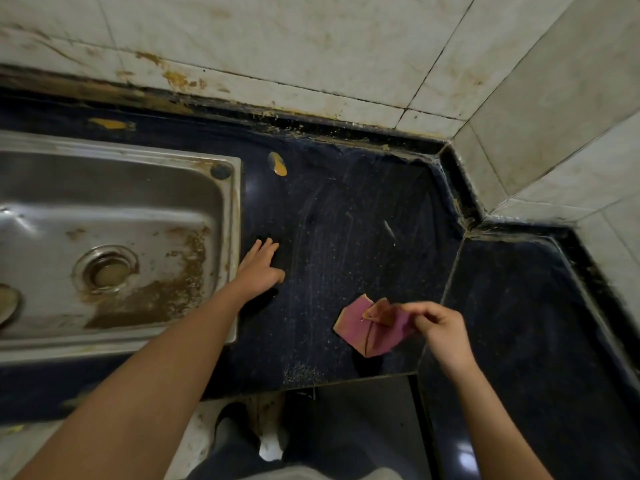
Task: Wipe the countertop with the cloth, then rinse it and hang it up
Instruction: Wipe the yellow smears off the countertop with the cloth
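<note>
Small crumpled pink cloth (372, 327): pinched at its right edge by right hand (440, 327), low over dark speckled stone countertop (346, 220); left hand (259, 268), fingers spread flat, lies farther left.

The cloth (356, 332) is seen in dusty pink, with a tan-orange patch on its folded part and a dark line down the middle. The countertop (363, 209) is coloured a very dark navy, almost black, and is speckled with fine pale flecks. Faint whitish streaks are drawn across it at twelve o'clock of the cloth. A mustard-yellow smear (277, 164) is marked at eleven o'clock. The sink (104, 143), at nine o'clock, is shown in dull steel grey, blotched with rust-brown. The wall tiles (311, 46) are seen as off-white, mottled brown and lined with dark grout.
</note>
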Motion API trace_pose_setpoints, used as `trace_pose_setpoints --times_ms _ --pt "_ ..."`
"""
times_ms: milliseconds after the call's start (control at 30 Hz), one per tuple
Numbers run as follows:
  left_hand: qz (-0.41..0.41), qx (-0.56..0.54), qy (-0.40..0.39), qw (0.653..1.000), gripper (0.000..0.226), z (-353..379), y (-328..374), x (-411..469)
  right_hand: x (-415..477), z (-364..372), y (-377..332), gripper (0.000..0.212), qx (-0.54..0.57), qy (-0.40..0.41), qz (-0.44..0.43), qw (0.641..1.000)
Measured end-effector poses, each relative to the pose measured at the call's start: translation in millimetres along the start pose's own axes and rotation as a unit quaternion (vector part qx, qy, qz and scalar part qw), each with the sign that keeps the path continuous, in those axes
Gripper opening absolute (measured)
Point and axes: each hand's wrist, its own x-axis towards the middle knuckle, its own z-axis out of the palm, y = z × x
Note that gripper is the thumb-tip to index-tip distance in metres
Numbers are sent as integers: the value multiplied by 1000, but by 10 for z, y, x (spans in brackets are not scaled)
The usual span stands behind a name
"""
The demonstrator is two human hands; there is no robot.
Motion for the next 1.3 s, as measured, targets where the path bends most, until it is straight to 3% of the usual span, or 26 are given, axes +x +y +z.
trace_pose_setpoints --times_ms 100,200,300,400,467,600,700,800,867,933,1000,1133,1300 --pt "-2 22 4 1000 76 7 15 -15 85 258 -116 36 -4 -59 -5 998" --pt "2 45 8 999 77 22 19 -19 91 453 -30 45 -154 -77 -63 983" --pt "2 51 8 999 77 29 30 -17 -42 547 125 47 -265 -46 -128 955" --pt "3 69 6 998 77 36 36 -24 -114 579 363 93 -339 -73 -119 930" --pt "4 79 6 997 77 46 37 -32 -61 578 486 107 -341 -107 -100 929" --pt "2 86 12 996 77 44 44 -36 125 577 465 103 -420 -151 -137 884" --pt "3 102 19 995 78 60 48 -34 320 617 406 105 -455 -141 -148 866" --pt "-2 96 18 995 77 77 35 -29 666 546 458 91 -430 -68 -91 896" --pt "-7 94 20 995 76 82 29 -25 927 354 534 87 -394 31 -28 918" --pt "-12 99 28 995 77 99 29 -16 1253 104 601 84 -366 101 27 925" --pt "-14 113 34 993 79 121 28 -6 1677 -83 595 70 -352 121 68 926" --pt "-22 126 38 991 82 144 -18 25 2580 -133 371 62 -368 70 56 925" --pt "-34 159 46 986 83 190 -53 44 3216 116 82 61 -409 -23 -37 911"
